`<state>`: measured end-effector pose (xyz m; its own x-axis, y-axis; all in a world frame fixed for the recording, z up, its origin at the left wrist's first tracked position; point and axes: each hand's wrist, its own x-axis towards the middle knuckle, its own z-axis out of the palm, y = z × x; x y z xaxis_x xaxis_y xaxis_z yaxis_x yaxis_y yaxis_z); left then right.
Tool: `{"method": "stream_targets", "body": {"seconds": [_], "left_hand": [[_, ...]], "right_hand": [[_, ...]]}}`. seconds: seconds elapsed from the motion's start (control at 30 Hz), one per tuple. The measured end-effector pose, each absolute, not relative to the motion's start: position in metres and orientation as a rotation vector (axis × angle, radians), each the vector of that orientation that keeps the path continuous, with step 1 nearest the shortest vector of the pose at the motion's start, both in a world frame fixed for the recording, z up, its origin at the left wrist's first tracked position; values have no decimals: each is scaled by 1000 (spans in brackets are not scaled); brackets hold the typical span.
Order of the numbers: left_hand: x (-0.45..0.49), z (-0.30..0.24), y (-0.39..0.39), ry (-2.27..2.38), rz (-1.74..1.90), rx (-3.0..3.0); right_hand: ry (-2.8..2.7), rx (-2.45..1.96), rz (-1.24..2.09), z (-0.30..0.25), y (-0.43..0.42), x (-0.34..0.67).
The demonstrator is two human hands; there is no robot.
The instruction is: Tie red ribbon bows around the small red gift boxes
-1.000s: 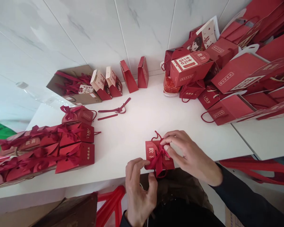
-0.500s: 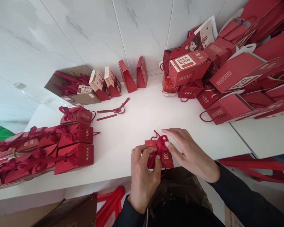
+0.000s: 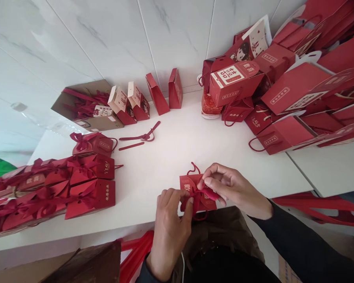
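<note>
A small red gift box (image 3: 185, 181) with gold characters and a cord handle lies at the table's front edge, before my body. Across its top runs a dark red ribbon (image 3: 197, 200), looped into a bow at the middle. My left hand (image 3: 172, 212) pinches the ribbon's left side between thumb and fingers. On the other side, my right hand (image 3: 230, 186) has its thumb and fingers closed on the right loop. Part of the box and the knot are covered by my fingers.
Red boxes with ribbon bows (image 3: 90, 196) stand in rows at left. Behind them sits a cardboard box of ribbons (image 3: 85, 104). Loose ribbon pieces (image 3: 140, 137) lie mid-table. Several small red boxes (image 3: 175, 88) stand by the wall; many more boxes (image 3: 236, 84) pile up at right.
My right hand has gone from open fingers beside the bow to a pinch on its loop. My left hand has shifted slightly left, and the bow looks pulled out sideways.
</note>
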<state>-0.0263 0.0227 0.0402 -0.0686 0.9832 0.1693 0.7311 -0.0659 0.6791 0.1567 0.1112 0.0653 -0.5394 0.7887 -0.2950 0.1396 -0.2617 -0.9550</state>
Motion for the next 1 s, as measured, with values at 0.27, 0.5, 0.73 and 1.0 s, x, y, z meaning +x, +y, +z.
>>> {"method": "stream_targets", "body": {"seconds": [0.27, 0.5, 0.73, 1.0], "left_hand": [[-29, 34, 18, 1777, 956, 1754], [-34, 39, 13, 1792, 941, 1695], [-54, 24, -13, 1816, 1061, 1574], [-54, 18, -7, 1499, 1000, 1614]], "right_hand": [[-1531, -1215, 1786, 58, 114, 153], [-1611, -1227, 1728, 56, 117, 156], [-1668, -1419, 1466, 54, 109, 181], [-1741, -1501, 1488, 11, 94, 192]]}}
